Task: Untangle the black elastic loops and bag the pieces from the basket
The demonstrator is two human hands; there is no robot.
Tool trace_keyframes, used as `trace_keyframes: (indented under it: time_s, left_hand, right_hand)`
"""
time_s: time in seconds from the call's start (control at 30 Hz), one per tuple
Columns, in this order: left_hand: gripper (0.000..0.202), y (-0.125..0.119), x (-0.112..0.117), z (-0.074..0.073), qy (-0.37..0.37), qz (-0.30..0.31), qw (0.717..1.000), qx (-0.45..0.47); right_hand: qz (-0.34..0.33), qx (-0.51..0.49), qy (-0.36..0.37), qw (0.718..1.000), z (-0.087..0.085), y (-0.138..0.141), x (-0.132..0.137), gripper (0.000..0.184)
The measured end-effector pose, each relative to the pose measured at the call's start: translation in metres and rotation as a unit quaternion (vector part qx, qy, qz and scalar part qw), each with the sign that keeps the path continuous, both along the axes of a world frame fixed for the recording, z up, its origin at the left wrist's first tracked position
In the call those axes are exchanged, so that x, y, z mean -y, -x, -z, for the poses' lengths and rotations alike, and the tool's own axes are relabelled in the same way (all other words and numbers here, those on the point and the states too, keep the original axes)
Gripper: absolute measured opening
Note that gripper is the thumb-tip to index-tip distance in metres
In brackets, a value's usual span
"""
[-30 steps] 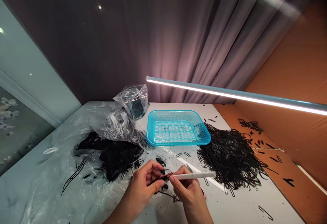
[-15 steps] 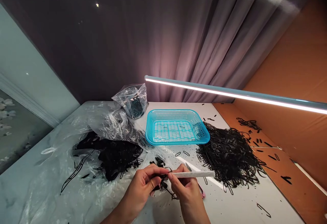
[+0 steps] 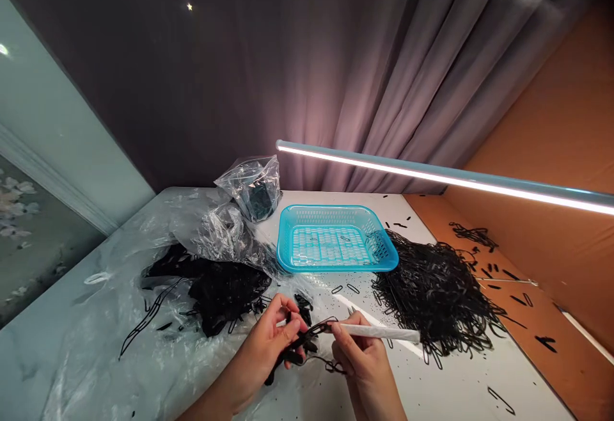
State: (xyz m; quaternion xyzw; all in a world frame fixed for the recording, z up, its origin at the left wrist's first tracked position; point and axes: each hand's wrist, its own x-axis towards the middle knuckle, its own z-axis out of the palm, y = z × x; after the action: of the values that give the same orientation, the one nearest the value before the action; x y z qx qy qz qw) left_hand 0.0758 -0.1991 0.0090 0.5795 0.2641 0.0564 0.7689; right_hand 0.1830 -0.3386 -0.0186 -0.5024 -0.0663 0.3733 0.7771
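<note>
While the left hand (image 3: 263,346) has its fingers pinched together on black strands (image 3: 320,327), the right hand (image 3: 363,360) has its fingers closed round a slim white stick (image 3: 393,333). We find the strands near the middle of the bench (image 3: 460,386), running right from the left hand to the stick's left end; whether they are hooked on it we cannot tell. We note a blue basket (image 3: 284,261) beyond both hands, a large heap of black loops (image 3: 436,293) right of it, and, to the left, a black mass (image 3: 225,296) on clear plastic sheeting (image 3: 91,350). We record a transparent bag (image 3: 249,174) at the far side, left of the basket.
</note>
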Motion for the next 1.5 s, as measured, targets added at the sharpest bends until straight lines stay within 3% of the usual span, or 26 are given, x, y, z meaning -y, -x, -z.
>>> trace_keyframes:
  time_s: [0.13, 0.3, 0.43, 0.57, 0.63, 0.83, 1.0, 1.37, 1.5]
  left_hand:
    - [0.031, 0.002, -0.002, -0.001, -0.059, 0.042, 0.997, -0.02]
    - [0.021, 0.001, -0.004, 0.006, -0.139, 0.036, 0.989, -0.017]
    - [0.019, -0.002, -0.002, 0.008, -0.146, 0.034, 0.989, -0.011]
    - [0.019, -0.005, 0.001, 0.007, -0.098, 0.03, 0.994, -0.024]
    - [0.022, -0.007, 0.004, 0.005, -0.075, 0.035, 0.996, -0.04]
    - [0.016, -0.017, 0.009, 0.0, -0.095, 0.014, 0.993, -0.064]
    - [0.016, -0.02, 0.01, -0.002, -0.12, 0.019, 0.989, -0.08]
    - [0.015, -0.021, 0.013, 0.001, -0.149, 0.01, 0.985, -0.088]
    - [0.015, -0.017, 0.014, -0.001, -0.136, 0.03, 0.989, -0.051]
  right_hand:
    - [0.0, 0.013, 0.01, 1.0, -0.001, -0.008, 0.004, 0.033]
    - [0.019, 0.087, 0.04, 0.995, 0.006, -0.014, 0.008, 0.029]
    - [0.003, 0.112, 0.069, 0.991, 0.003, -0.009, 0.009, 0.029]
    - [0.078, 0.227, 0.144, 0.96, -0.007, -0.004, 0.009, 0.03]
    - [0.083, 0.268, 0.153, 0.947, -0.01, -0.003, 0.01, 0.031]
    - [-0.005, 0.177, 0.115, 0.978, 0.003, -0.004, 0.012, 0.033]
    - [0.003, 0.075, 0.053, 0.996, 0.011, -0.004, 0.008, 0.036]
    - [0.015, 0.134, 0.081, 0.988, 0.005, -0.001, 0.01, 0.034]
    - [0.018, 0.169, 0.104, 0.98, 0.004, 0.001, 0.01, 0.033]
